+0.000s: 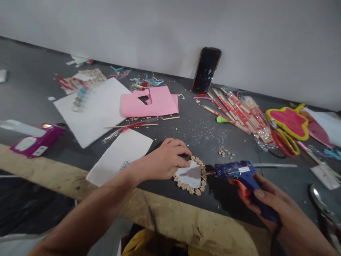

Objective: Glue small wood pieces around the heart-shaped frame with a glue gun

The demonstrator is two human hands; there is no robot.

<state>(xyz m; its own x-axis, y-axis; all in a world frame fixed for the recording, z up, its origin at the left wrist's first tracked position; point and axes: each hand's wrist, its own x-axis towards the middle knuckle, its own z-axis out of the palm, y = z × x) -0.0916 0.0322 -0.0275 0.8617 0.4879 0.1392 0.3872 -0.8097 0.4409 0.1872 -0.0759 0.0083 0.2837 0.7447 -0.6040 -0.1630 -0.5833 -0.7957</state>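
Note:
A white piece (189,176) edged with small tan beads or pieces lies on the dark table near its front edge. My left hand (170,158) rests over its upper left edge, palm down, with the fingers bent and touching the rim. In my right hand (269,202) is a blue glue gun (237,170) with an orange trigger. Its nozzle points left, right beside the tan rim. A clear glue stick sticks out of the back of the gun. Small loose tan bits (226,153) lie just above the gun.
A phone (206,70) leans on the wall. Pink paper (160,103), white sheets (93,106) and a purple device (38,140) are to the left. Wrapped sticks (234,108), red-and-yellow scissors (285,142), a yellow-rimmed pink shape (289,122) and pliers (323,206) lie right.

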